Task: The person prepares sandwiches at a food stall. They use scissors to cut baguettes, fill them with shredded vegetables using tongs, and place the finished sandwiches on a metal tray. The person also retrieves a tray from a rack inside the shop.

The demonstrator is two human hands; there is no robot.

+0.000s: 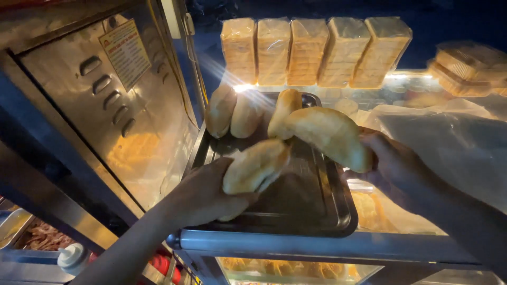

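Observation:
My left hand (203, 194) grips a pale oblong bread roll (256, 165) just above the near part of a dark metal tray (322, 211). My right hand (395, 164) holds a second, larger bread roll (330, 136) above the tray's right side, its tip close to the rolls behind. Three more rolls (245, 113) stand leaning at the tray's far end.
Several wrapped loaves of sliced bread (309, 51) stand in a row behind the tray. A clear plastic bag (449, 137) lies at the right. A steel cabinet wall (116, 121) with vents rises at the left. A glass case (296, 270) with food sits below, a white squeeze bottle (71, 257) at lower left.

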